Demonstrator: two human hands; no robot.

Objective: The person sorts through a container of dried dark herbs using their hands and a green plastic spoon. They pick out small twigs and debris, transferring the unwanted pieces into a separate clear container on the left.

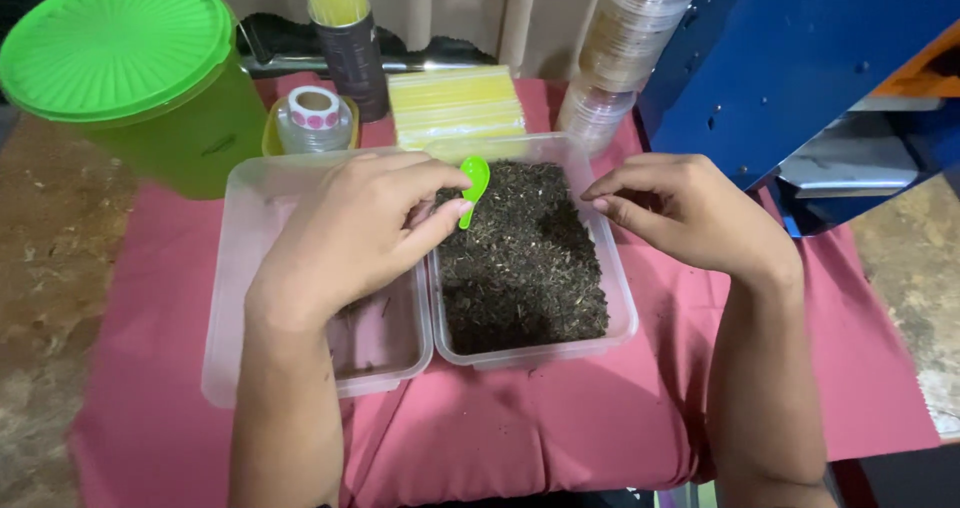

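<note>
Green plastic spoon (474, 186) sits pinched in the fingers of the left hand (355, 233), over the clear plastic tub of dark dried leaves (522, 258). Right hand (690, 213) hovers at the tub's far rim, fingers curled, seemingly holding nothing. A second clear tub (240, 298) lies alongside on the red cloth (560, 428); a lidded green bucket (140, 73) stands behind.

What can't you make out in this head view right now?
- Small green plastic spoon: handle hidden inside the left hand.
- Left clear plastic tub: contents mostly covered by that hand.
- Right hand: fingertips curled, anything pinched is hidden.
- Stacked clear cups: cut off by the top edge.
</note>
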